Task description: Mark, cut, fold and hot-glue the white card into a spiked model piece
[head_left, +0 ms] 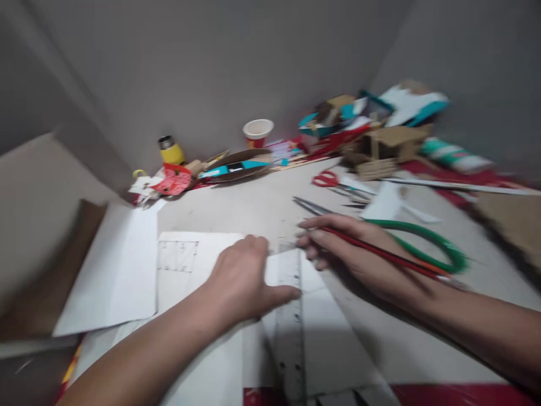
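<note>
Two hands are seen over the white paper [186,265] on the counter [253,203]. Leftmost, the left hand [240,282] is laid palm-down, fingers spread, pinning the clear ruler [291,327], whose long axis runs away from the body. Just right of it, the right hand [359,254] is closed around a red pencil [380,251], tip held beside the ruler's edge.
</note>
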{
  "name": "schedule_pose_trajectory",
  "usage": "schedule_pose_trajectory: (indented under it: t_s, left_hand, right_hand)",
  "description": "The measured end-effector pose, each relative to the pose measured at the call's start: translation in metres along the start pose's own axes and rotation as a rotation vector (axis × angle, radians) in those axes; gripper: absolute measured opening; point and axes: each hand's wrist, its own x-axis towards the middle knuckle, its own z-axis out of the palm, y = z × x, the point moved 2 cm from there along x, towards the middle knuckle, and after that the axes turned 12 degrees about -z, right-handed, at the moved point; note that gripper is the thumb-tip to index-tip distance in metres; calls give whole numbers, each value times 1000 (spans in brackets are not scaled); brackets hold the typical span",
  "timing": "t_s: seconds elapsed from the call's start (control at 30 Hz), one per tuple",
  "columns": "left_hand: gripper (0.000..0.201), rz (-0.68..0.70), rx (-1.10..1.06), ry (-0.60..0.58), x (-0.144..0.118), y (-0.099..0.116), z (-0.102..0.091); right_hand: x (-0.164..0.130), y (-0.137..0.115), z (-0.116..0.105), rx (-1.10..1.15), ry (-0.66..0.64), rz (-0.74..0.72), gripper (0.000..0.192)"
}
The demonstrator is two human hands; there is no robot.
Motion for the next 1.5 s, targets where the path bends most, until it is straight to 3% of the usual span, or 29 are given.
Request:
schedule_pose_trajectory:
  t_s: [0.1,0.5,0.73,0.9,1.03,1.5]
  left_hand:
    - [44,5,-24,4,4,0,-4]
    - [37,38,148,82,17,-3,-4]
    - [44,230,157,193,11,-2,6]
    - [52,347,268,176,11,-3,20]
    - [54,410,341,245,14,-6,28]
    - [57,343,305,362,7,-3,28]
  right_hand:
    - [2,6,-3,93,-88,-38,21]
    - [8,10,-11,207,-97,-98,14]
    - [14,9,-16,176,-46,-143,11]
    - [16,10,-17,154,-47,-163,14]
    - [14,9,-17,118,-58,-186,13]
    - [12,4,-20,12,-67,-275,18]
